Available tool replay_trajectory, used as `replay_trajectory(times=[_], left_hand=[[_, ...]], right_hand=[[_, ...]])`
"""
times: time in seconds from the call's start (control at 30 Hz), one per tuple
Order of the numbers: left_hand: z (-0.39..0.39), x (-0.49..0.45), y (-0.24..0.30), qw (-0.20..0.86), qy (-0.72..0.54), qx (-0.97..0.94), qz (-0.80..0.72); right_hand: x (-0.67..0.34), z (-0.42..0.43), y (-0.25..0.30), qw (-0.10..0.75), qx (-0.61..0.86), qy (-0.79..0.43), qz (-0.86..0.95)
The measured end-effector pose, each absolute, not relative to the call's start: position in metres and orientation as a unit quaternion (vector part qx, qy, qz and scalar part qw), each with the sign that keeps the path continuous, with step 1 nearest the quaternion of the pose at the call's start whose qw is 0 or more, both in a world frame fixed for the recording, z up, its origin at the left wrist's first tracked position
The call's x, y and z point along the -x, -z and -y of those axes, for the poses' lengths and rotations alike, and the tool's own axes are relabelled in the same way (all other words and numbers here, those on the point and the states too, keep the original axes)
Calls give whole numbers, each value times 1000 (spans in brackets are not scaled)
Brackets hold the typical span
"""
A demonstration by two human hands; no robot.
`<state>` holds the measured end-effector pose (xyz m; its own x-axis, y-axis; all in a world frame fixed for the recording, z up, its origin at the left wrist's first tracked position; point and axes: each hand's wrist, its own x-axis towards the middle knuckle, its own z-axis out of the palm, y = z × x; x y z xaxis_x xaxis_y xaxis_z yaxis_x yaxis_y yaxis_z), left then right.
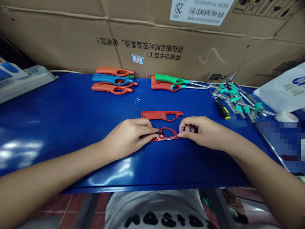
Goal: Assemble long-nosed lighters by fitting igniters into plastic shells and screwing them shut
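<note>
A red lighter shell half (168,129) lies on the blue table, its trigger loop showing between my hands. My left hand (133,133) is closed at the shell's left part, thumb and forefinger pinching a small black piece (159,132) there; the fingers hide the rest of the handle. A thin white wire (166,139) runs from that piece along the shell's lower edge. At the right end, my right hand (202,132) pinches the wire between thumb and forefinger. Just beyond lies a second red shell half (153,115), inner side up.
Orange and blue lighter handles (109,79) lie at the back left. Green and red lighters with metal tubes (170,82) lie behind. On the right are a metal-parts pile (238,98), a screwdriver (222,110) and a white bag (281,86). A cardboard box (71,38) walls the back.
</note>
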<state>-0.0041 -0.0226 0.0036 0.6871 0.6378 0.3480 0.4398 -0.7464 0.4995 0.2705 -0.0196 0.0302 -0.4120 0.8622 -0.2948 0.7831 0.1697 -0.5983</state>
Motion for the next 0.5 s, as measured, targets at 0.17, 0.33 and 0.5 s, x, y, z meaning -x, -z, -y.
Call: replay_trajectory(times=[0.17,0.33,0.5], left_hand=[[22,5,-3,192,-257,-900,-297],[21,5,-2,185,-258,-900,-299],[20,6,-2,172,-262,-903,-295]], right_hand=[[-267,15,-35,31,521,-345,780],[-267,12,-38,42,474,-357,804],[-267,19,-33,107,386,-319,859]])
